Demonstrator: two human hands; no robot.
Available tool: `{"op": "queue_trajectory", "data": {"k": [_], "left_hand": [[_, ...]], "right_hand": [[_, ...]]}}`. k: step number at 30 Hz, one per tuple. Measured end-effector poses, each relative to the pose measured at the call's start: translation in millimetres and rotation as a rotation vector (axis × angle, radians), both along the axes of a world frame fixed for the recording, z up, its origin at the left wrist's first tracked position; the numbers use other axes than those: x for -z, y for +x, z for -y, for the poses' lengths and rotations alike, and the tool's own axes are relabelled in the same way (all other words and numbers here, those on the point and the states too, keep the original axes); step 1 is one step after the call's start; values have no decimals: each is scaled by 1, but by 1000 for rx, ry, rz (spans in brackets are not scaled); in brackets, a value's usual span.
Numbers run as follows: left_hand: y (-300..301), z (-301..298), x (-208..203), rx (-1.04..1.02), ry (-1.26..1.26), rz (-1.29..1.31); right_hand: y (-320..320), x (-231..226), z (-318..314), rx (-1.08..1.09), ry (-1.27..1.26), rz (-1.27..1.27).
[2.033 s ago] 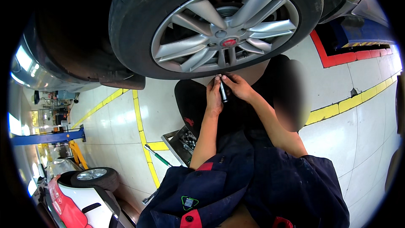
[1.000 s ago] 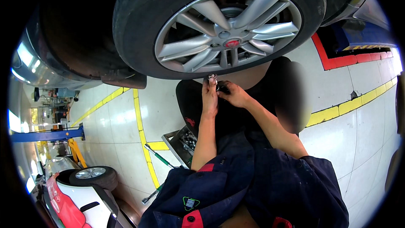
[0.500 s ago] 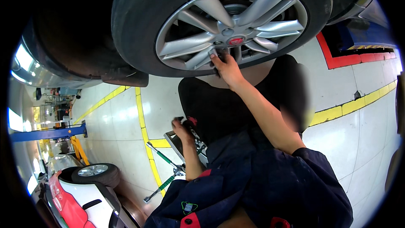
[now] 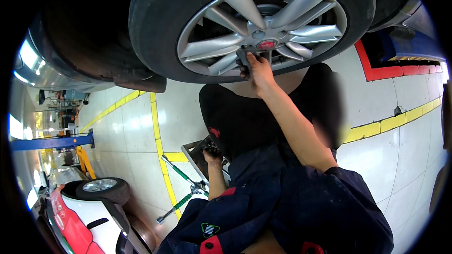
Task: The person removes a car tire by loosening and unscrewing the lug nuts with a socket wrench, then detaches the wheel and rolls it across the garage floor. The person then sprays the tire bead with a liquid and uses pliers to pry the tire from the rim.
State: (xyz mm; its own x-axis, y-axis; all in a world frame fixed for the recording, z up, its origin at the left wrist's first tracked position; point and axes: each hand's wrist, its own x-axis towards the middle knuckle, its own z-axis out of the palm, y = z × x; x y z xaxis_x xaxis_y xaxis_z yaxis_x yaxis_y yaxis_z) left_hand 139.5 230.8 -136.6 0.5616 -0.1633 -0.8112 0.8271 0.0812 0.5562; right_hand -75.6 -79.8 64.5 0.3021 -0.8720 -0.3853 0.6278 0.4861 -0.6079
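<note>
A car wheel [image 4: 230, 49] with silver spokes, a black tire and a red centre cap stands in front of me. My right hand [image 4: 260, 71] is raised to the wheel's hub, just below and left of the cap. Its fingers close around a small dark piece pressed near a bolt hole; I cannot make out what it is. Down beside my left thigh, my left hand [image 4: 213, 156] reaches into a metal tray [image 4: 192, 154]. Its fingers are curled among dark small items that are too dim to name.
A four-way lug wrench [image 4: 197, 187] with green grips lies by the tray on the tiled floor. Farther left are a white and red car part [image 4: 89, 221] and another wheel [image 4: 101, 186] lying on top. A blue lift arm [image 4: 52, 142] and a red-edged pit [image 4: 383, 72] are farther off.
My left hand has moved down and right into the tray. My right hand has shifted slightly up and right, closer to the centre cap. The view has moved slightly.
</note>
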Motion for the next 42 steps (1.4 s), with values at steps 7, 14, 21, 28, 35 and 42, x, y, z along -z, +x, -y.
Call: {"op": "queue_trajectory", "data": {"k": [7,14,21,28,35,42], "left_hand": [[21,-46,55,517,363,298],[23,-56,80,770,480,321],[35,-47,101,532,435,38],[35,-47,105,658,597,139],[-22,-11,21,632,597,161],[-2,-25,4,597,485,399]], "right_hand": [[15,4,-6,-17,-194,-293],[-6,7,-9,69,-140,-232],[-2,-4,-7,9,-125,-231],[-3,-8,-5,0,-75,-88],[-24,18,17,-67,202,687],[-11,15,17,-325,449,1356]]}}
